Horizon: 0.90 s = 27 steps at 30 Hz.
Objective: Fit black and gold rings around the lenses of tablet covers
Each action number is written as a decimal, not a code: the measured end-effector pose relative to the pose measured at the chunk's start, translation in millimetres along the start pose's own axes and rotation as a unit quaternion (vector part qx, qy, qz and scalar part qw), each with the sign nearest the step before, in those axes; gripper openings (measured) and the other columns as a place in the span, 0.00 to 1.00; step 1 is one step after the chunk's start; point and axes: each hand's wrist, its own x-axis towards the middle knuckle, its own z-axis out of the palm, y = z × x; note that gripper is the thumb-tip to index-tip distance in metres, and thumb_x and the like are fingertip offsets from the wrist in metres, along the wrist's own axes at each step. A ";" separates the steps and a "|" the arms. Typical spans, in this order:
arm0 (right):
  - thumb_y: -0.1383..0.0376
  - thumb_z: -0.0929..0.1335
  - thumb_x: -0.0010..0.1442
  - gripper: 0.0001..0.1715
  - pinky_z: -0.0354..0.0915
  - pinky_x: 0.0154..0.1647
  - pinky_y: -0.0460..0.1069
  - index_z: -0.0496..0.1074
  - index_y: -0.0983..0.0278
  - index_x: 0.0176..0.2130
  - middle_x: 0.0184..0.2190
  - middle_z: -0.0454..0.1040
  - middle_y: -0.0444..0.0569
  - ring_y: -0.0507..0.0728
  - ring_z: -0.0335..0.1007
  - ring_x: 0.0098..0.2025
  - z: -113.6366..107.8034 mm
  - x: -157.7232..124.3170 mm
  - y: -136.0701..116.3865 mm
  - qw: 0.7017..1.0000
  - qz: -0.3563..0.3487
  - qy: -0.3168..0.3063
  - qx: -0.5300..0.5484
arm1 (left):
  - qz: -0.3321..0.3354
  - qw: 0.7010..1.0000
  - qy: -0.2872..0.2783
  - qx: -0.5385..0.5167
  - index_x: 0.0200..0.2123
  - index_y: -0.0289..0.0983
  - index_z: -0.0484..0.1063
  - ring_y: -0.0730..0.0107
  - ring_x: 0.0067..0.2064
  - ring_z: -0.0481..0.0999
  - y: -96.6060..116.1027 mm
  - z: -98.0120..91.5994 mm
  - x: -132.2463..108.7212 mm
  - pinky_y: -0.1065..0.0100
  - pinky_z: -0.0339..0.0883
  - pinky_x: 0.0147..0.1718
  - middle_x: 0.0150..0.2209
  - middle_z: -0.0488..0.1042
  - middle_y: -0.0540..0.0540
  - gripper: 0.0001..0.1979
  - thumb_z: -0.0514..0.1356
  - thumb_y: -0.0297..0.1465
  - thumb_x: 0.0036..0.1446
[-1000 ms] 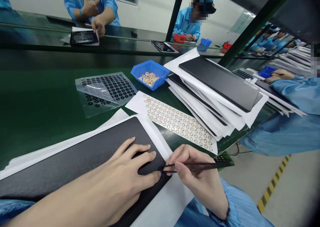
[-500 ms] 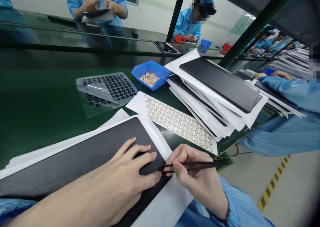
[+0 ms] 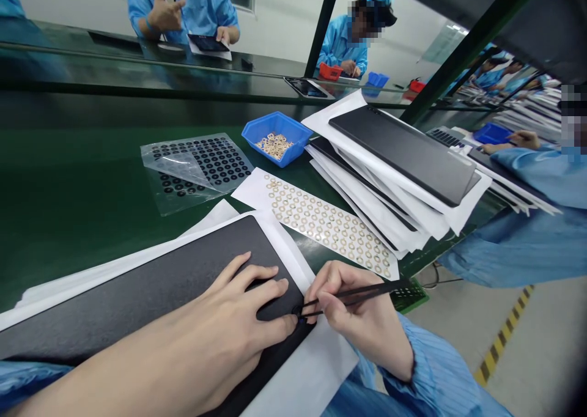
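A dark grey tablet back panel [image 3: 151, 276] lies on white sheets in front of me. Across its right end rests my left hand [image 3: 243, 319], fingers spread, thumb near a small round black part [image 3: 297, 310] by the panel's corner. My right hand [image 3: 353, 301] pinches black tweezers [image 3: 367, 291], their tips slightly apart at that same round part. Just beyond lies a white sheet [image 3: 330, 221] with rows of small gold-coloured rings. The fingertips partly hide the spot where the tweezers meet the panel.
A blue bin [image 3: 277, 137] holds loose small rings. To its left is a clear film [image 3: 197, 166] with black round stickers. At the right stands a stack of panels and white sheets [image 3: 403, 160]. Co-workers in blue sit opposite and to the right [image 3: 541, 178].
The tweezers' rear end has tilted upward and their tips have spread a little. My left hand stays nearly still. The co-worker opposite has lowered a panel onto the bench.
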 end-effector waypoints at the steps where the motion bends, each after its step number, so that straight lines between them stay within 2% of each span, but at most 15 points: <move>1: 0.73 0.66 0.52 0.07 0.70 0.22 0.46 0.64 0.64 0.24 0.23 0.72 0.45 0.51 0.72 0.22 0.6 -0.6 0.7 1.000 0.000 0.006 0.009 | 0.001 1.000 0.000 0.000 0.50 0.46 0.68 0.56 0.56 0.63 0.0 -0.1 0.0 0.50 0.49 0.59 0.52 0.68 0.44 0.19 0.55 0.24 0.56; 7: 0.72 0.66 0.52 0.08 0.70 0.22 0.46 0.64 0.64 0.24 0.23 0.71 0.45 0.52 0.72 0.22 3.3 -2.4 -0.2 0.999 0.003 0.031 -0.004 | 0.003 1.000 0.015 -0.012 0.50 0.46 0.68 0.57 0.56 0.64 0.1 0.1 -0.1 0.50 0.49 0.59 0.51 0.68 0.44 0.19 0.55 0.25 0.56; 12: 0.73 0.66 0.51 0.07 0.68 0.22 0.46 0.64 0.65 0.23 0.23 0.71 0.46 0.52 0.71 0.22 0.6 0.6 -4.7 0.999 0.015 0.005 -0.038 | 0.001 1.000 0.006 -0.010 0.50 0.47 0.68 0.57 0.56 0.63 -0.1 0.3 -0.7 0.50 0.49 0.59 0.52 0.68 0.45 0.20 0.55 0.24 0.56; 18: 0.74 0.66 0.48 0.10 0.69 0.21 0.46 0.62 0.64 0.21 0.23 0.71 0.47 0.52 0.70 0.22 -3.3 7.4 -6.3 0.998 -0.003 -0.035 -0.047 | 0.003 1.000 -0.009 -0.009 0.52 0.47 0.67 0.56 0.57 0.62 0.5 -0.8 -1.1 0.48 0.48 0.59 0.53 0.67 0.45 0.21 0.54 0.24 0.55; 22: 0.75 0.67 0.49 0.10 0.70 0.22 0.46 0.61 0.64 0.22 0.24 0.71 0.46 0.51 0.71 0.21 -6.6 9.1 -0.9 0.998 0.003 -0.062 0.004 | 0.003 1.000 -0.023 -0.010 0.52 0.47 0.67 0.55 0.58 0.61 1.0 -1.9 -1.5 0.47 0.47 0.60 0.53 0.67 0.45 0.22 0.54 0.24 0.55; 27: 0.70 0.67 0.56 0.07 0.73 0.27 0.48 0.65 0.65 0.27 0.28 0.71 0.46 0.52 0.74 0.25 -11.6 7.6 7.1 0.990 0.017 -0.079 0.112 | 0.004 1.000 -0.013 -0.022 0.52 0.47 0.67 0.56 0.57 0.62 1.6 -4.4 -1.6 0.48 0.47 0.60 0.53 0.67 0.45 0.21 0.54 0.25 0.56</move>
